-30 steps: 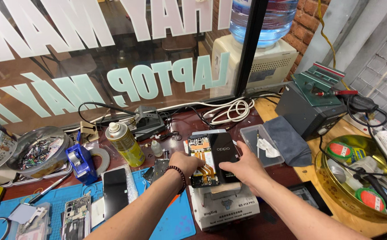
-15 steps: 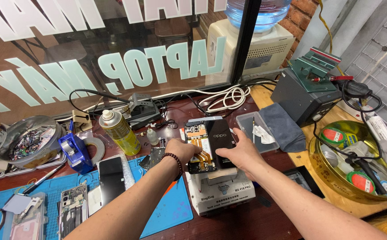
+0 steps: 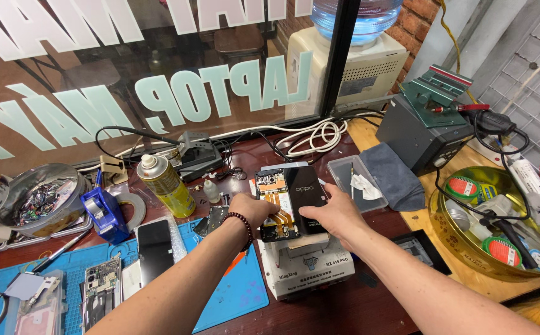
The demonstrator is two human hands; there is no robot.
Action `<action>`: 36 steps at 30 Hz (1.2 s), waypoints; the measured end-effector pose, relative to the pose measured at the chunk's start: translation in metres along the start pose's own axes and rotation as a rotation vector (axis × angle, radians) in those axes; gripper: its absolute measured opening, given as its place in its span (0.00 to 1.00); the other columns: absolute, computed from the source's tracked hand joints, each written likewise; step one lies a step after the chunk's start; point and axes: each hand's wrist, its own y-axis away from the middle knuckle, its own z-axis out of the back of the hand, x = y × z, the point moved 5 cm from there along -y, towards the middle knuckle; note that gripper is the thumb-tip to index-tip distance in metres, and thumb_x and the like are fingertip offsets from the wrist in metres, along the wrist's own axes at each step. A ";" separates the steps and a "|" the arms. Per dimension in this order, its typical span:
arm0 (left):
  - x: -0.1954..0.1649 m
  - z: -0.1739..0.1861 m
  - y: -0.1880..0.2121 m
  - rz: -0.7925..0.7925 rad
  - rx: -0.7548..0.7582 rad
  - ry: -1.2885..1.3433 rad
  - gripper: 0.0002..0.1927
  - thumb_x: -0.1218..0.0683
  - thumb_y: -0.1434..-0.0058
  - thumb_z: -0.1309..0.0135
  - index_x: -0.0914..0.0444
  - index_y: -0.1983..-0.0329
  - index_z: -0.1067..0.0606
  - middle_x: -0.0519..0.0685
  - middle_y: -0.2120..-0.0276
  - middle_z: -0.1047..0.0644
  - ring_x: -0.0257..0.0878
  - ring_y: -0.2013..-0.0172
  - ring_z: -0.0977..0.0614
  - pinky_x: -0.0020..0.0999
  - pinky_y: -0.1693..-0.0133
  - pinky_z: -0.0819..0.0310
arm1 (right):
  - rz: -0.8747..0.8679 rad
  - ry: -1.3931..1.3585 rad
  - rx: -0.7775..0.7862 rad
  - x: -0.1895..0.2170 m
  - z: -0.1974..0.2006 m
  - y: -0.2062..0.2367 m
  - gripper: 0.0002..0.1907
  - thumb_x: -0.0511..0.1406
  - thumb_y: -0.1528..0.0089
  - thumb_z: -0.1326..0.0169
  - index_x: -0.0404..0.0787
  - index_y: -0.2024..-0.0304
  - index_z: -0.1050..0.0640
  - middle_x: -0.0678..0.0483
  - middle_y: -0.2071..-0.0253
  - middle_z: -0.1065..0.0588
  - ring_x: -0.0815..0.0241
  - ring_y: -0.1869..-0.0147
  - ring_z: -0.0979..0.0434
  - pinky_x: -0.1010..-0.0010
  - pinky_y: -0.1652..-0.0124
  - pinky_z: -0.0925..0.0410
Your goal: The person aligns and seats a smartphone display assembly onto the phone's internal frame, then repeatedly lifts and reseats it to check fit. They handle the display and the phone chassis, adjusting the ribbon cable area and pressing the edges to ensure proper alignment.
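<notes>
1 head view — looks down, close, over the workbench [image 3: 369, 310].

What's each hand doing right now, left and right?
Left hand: closed on the left edge of the opened phone.
Right hand: fingers on the phone's right edge, steadying it on the white machine.

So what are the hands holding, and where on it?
Both hold the opened phone on the white machine: left hand at its left edge, right hand at its lower right edge.
</notes>
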 end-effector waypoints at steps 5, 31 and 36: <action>-0.002 0.001 0.005 0.002 0.003 -0.001 0.15 0.59 0.45 0.35 0.72 0.56 0.21 0.57 0.61 0.16 0.46 0.65 0.13 0.44 0.71 0.14 | 0.010 -0.006 -0.007 0.000 0.000 0.001 0.39 0.36 0.51 0.32 0.39 0.37 0.27 0.50 0.51 0.18 0.61 0.51 0.16 0.69 0.51 0.26; 0.001 0.000 0.001 0.035 0.038 0.104 0.14 0.62 0.44 0.35 0.71 0.56 0.23 0.58 0.62 0.16 0.46 0.67 0.13 0.43 0.73 0.17 | -0.010 -0.099 0.073 -0.002 -0.003 0.001 0.27 0.34 0.47 0.35 0.39 0.44 0.22 0.49 0.55 0.17 0.61 0.54 0.16 0.69 0.55 0.26; 0.000 0.000 0.002 0.027 0.037 0.107 0.14 0.61 0.44 0.36 0.72 0.56 0.23 0.59 0.62 0.16 0.46 0.68 0.13 0.42 0.74 0.17 | -0.001 -0.090 0.072 -0.002 -0.003 0.001 0.26 0.34 0.47 0.35 0.39 0.44 0.21 0.50 0.54 0.16 0.61 0.54 0.16 0.70 0.54 0.26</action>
